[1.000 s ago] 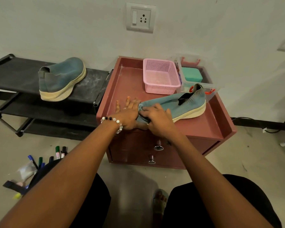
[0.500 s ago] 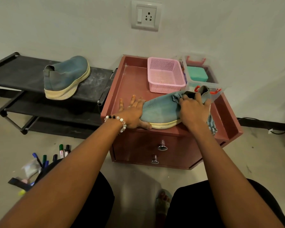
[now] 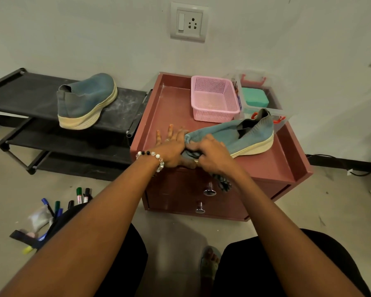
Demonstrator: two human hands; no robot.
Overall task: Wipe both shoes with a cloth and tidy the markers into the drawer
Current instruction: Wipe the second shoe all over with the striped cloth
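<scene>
1. Pressing the toe of one shoe (image 3: pixel 234 136) with our left hand (image 3: pixel 171 150), we keep the fingers straight and flat on the red cabinet (image 3: pixel 272 166).
2. Our right hand (image 3: pixel 214 155) grips the cloth (image 3: pixel 223 182) against the same toe, fingers curled round it.
3. We count two shoes; the second shoe (image 3: pixel 86 101) sits on the black rack (image 3: pixel 26 93).
4. Several markers (image 3: pixel 79 196) lie on the floor; two drawer knobs (image 3: pixel 209 191) face us.

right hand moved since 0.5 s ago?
Yes. The right hand went from the shoe's heel, near the clear box, to its toe beside the left hand.
</scene>
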